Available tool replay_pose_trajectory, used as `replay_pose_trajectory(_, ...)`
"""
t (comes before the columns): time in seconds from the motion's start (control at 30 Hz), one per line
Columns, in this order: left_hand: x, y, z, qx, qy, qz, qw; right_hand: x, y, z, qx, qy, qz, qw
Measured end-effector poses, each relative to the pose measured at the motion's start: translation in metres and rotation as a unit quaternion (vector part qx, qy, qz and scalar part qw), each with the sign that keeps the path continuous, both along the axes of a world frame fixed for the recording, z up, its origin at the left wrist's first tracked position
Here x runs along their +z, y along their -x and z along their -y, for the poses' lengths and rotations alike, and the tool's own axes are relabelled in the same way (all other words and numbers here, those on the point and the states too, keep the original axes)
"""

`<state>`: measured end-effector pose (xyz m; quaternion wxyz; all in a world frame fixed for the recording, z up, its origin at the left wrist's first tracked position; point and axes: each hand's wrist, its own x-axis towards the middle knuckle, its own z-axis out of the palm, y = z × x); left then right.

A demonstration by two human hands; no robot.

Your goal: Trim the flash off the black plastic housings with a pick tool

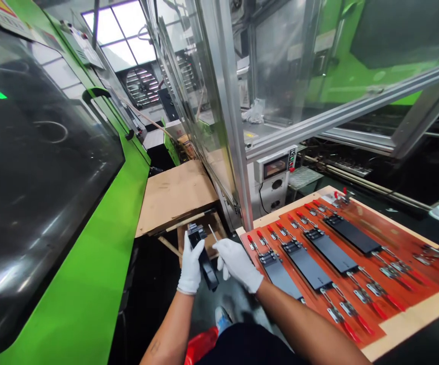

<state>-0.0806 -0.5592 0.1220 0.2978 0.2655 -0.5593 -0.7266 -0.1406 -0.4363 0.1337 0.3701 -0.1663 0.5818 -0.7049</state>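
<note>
My left hand point(191, 263), in a white glove, is wrapped round a long black plastic part point(203, 256) and holds it upright in front of me. My right hand point(238, 264), also gloved, is closed on a thin pale stick-like tool point(213, 233) whose tip points up beside the top of the part. Both hands are just left of a red-brown fixture board point(360, 284). Three similar black parts point(311, 266) lie clamped on that board among several red-handled toggle clamps point(389, 299).
A green moulding machine with a dark window point(44, 192) fills the left. A sheet of cardboard on a wooden stand point(176, 195) lies ahead. An aluminium-framed clear enclosure point(238, 126) and a small control box point(276, 167) stand behind the board. A red bag point(200, 344) lies near my foot.
</note>
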Motion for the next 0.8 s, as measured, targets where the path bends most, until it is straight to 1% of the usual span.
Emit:
replay_pose_trajectory(0.07, 0.004, 0.000, 0.006, 0.041, 0.079, 0.009, 0.996, 0.003, -0.002, -0.008, 0.014, -0.016, -0.040, 0.999)
replay_pose_trajectory(0.17, 0.006, 0.001, 0.013, 0.052, 0.144, 0.012, 0.988, 0.005, -0.008, -0.014, 0.048, -0.017, -0.062, 0.997)
replay_pose_trajectory(0.33, 0.005, -0.002, 0.021, 0.065, 0.219, 0.025, 0.973, 0.011, -0.012, -0.013, 0.053, -0.016, -0.078, 0.995)
replay_pose_trajectory(0.5, 0.005, -0.009, 0.026, 0.083, 0.268, 0.046, 0.959, 0.026, -0.013, -0.016, 0.079, -0.059, -0.109, 0.989)
replay_pose_trajectory(0.57, 0.007, -0.011, 0.027, 0.091, 0.294, 0.053, 0.950, 0.028, -0.015, -0.017, 0.091, -0.071, -0.121, 0.986)
replay_pose_trajectory(0.63, 0.010, -0.013, 0.029, 0.104, 0.326, 0.062, 0.938, 0.025, -0.015, -0.016, 0.084, -0.075, -0.155, 0.982)
replay_pose_trajectory(0.7, 0.012, -0.016, 0.031, 0.115, 0.351, 0.071, 0.927, 0.017, -0.012, -0.015, 0.053, -0.073, -0.223, 0.971)
replay_pose_trajectory(0.73, 0.013, -0.017, 0.032, 0.115, 0.357, 0.073, 0.924, 0.011, -0.009, -0.015, 0.032, -0.081, -0.263, 0.961)
replay_pose_trajectory(0.8, 0.013, -0.020, 0.033, 0.099, 0.343, 0.065, 0.932, -0.002, -0.001, -0.016, -0.005, -0.131, -0.317, 0.939)
